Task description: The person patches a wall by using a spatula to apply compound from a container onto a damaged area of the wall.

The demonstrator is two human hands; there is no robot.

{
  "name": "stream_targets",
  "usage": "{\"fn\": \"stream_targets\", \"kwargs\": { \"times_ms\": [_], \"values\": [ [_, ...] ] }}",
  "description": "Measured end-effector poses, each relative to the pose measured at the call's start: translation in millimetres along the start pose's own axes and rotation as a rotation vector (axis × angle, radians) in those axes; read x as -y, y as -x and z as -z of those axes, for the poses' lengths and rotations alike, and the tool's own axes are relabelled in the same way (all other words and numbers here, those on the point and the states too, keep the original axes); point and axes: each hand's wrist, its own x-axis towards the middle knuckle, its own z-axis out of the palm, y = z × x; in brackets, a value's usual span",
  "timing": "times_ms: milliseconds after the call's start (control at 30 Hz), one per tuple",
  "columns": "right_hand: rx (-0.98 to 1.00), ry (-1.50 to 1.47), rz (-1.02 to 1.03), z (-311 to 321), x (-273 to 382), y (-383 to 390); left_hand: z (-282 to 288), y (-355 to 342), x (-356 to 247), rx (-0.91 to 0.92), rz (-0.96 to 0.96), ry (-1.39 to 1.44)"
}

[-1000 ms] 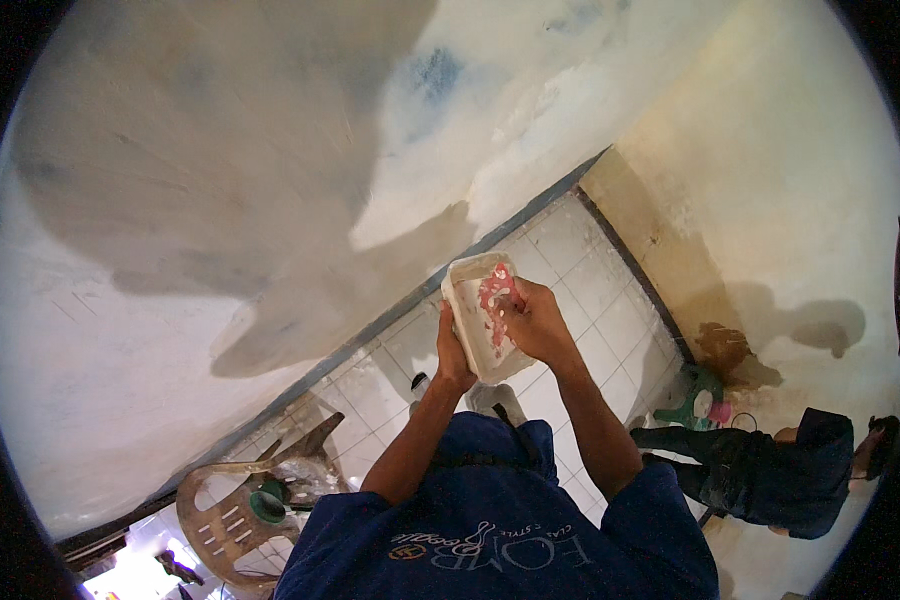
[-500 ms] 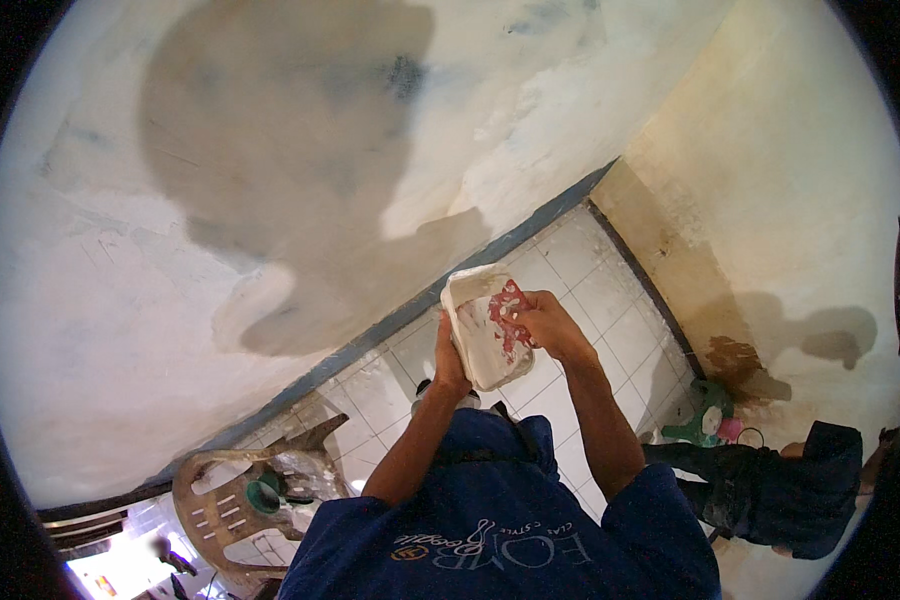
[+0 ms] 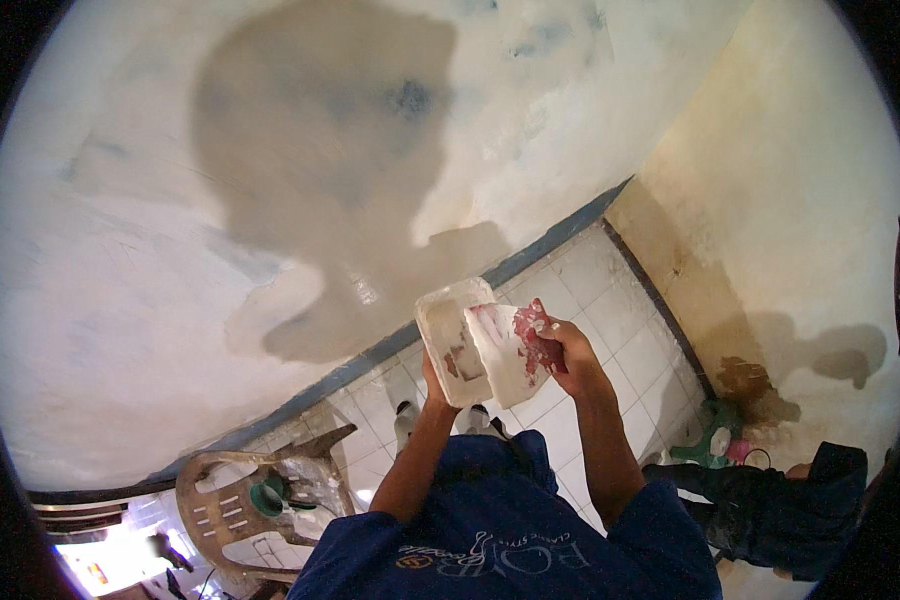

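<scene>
My left hand (image 3: pixel 435 386) grips a shallow off-white rectangular tub (image 3: pixel 423 322) from its left side and underneath, in front of my body. Patches of white paste coat the tub's inside. Pinched in my right hand (image 3: pixel 578 362) is a red spreader (image 3: pixel 507 350), its flat blade largely covered in white putty. The blade overlaps the tub's right side, with its left edge over the opening; whether it touches the rim I cannot tell. Beyond the tub rises a pale, patchily coated wall (image 3: pixel 530 150).
A brown plastic chair (image 3: pixel 210 512) at lower left bears a green bowl (image 3: pixel 266 496). Another person in dark clothes (image 3: pixel 760 505) is at right. Near the corner lie green (image 3: pixel 712 440) and pink items (image 3: pixel 738 450). White tiles (image 3: pixel 610 290) cover the floor.
My right hand has drawn the spreader out of the tub to the right, and its putty-covered blade now shows. The tub has shifted slightly left.
</scene>
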Motion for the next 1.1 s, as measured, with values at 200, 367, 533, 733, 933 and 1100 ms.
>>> {"fn": "stream_targets", "kwargs": {
  "times_ms": [200, 367, 533, 733, 933, 1100],
  "values": [
    [0.061, 0.042, 0.261, -24.7, 16.0, 25.8, 29.1, 14.8, -6.9, -0.019, 0.049, -0.119],
    [-0.089, -0.01, 0.379, -63.1, 44.5, 6.7, 70.8, 59.3, -50.7, -0.141, 0.236, -0.069],
    [-0.274, 0.055, 0.627, -117.5, 89.9, -19.4, 95.8, 71.3, -76.2, -0.055, 0.152, -0.042],
    [-0.383, 0.327, 0.715, -121.9, 116.4, -38.8, 108.0, 75.4, -87.7, -0.013, 0.146, -0.021],
    [-0.418, 0.442, 0.694, -149.8, 119.4, -43.9, 122.2, 82.1, -97.0, 0.013, 0.145, -0.007],
    [-0.464, 0.295, 0.752, -180.5, 146.0, -60.1, 125.9, 83.2, -97.5, 0.015, 0.152, 0.004]
  ]
}}
